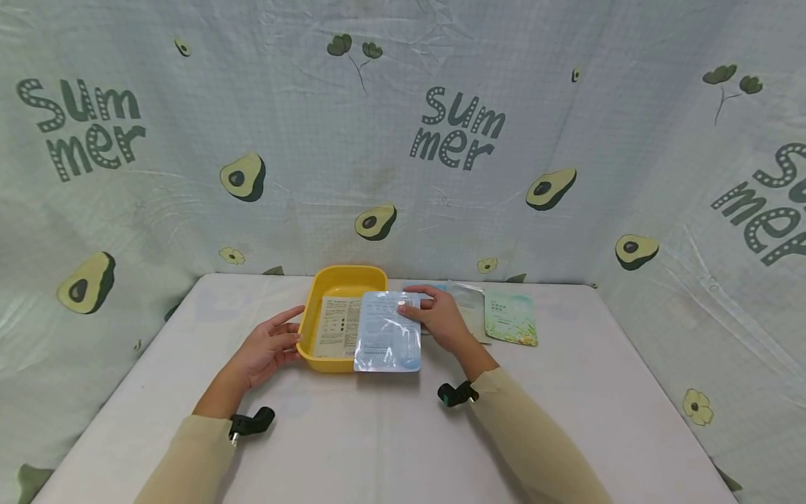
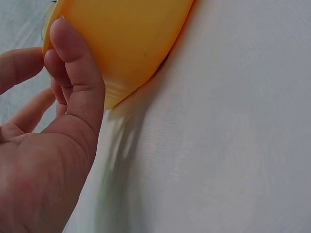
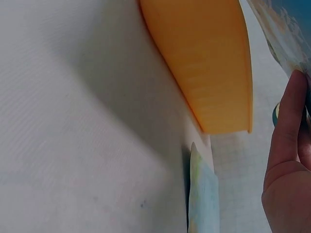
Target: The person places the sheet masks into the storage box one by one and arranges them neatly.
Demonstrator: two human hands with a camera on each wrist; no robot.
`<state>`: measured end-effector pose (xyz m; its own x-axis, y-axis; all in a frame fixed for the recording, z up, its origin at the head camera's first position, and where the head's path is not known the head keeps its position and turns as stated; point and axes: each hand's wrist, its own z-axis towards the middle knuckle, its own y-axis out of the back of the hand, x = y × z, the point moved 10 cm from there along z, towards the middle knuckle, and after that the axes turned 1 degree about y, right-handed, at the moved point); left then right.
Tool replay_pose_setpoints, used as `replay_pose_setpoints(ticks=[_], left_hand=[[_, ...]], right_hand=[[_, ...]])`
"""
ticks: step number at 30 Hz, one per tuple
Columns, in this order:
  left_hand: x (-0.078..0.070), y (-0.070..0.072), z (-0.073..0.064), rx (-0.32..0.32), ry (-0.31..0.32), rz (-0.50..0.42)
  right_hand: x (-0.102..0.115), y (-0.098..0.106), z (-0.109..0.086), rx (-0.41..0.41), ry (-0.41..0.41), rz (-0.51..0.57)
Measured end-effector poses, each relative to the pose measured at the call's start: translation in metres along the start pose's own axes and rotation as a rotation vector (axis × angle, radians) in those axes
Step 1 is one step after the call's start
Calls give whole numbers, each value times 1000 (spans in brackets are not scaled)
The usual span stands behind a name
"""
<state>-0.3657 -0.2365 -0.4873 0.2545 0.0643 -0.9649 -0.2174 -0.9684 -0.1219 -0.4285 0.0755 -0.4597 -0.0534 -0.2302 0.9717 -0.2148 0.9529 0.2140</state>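
A yellow plastic basket (image 1: 348, 273) stands near the table's back edge. A cream printed sachet (image 1: 332, 325) lies in it, face covered with small text. My left hand (image 1: 269, 348) rests against the basket's left side, fingers loosely extended; in the left wrist view its thumb (image 2: 73, 53) touches the yellow wall near the rim. My right hand (image 1: 443, 322) pinches a shiny light-blue sachet (image 1: 388, 343) by its upper right edge, thumb on the front. This sachet is held over the basket's right side and hides part of it. In the right wrist view only the sachet's edge (image 3: 282, 39) shows.
Right of the basket lie a green floral sachet (image 1: 511, 318), a pale silvery sachet (image 1: 471, 308) and a blue one (image 1: 434, 285) mostly hidden by my right hand. A white cloth covers the table (image 1: 390, 441). Behind hangs an avocado-print curtain (image 1: 302, 140).
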Motion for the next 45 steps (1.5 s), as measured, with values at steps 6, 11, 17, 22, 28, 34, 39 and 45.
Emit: replay_pose_setpoints(ticks=[6,11,17,22,28,34,39,45], left_hand=[[0,0,-1,-4,11,-7],[-1,-1,-1,3,10,-15],[0,-2,0,5,12,-26],[0,-2,0,7,12,-26],[0,-1,0,11,13,-24],[-1,-3,-2,20,4,-28],[0,-3,-1,15,6,-29],[1,-3,0,7,9,-24]], right_hand=[[5,-5,10,-1,-18,-4],[10,-10,18,14,-31,18],[16,-19,26,31,-25,52],[18,-26,32,20,-32,68],[20,-34,39,5,-34,106],[21,-42,46,4,-41,137],[25,-50,50,-4,-40,111],[33,-64,51,22,-15,61]])
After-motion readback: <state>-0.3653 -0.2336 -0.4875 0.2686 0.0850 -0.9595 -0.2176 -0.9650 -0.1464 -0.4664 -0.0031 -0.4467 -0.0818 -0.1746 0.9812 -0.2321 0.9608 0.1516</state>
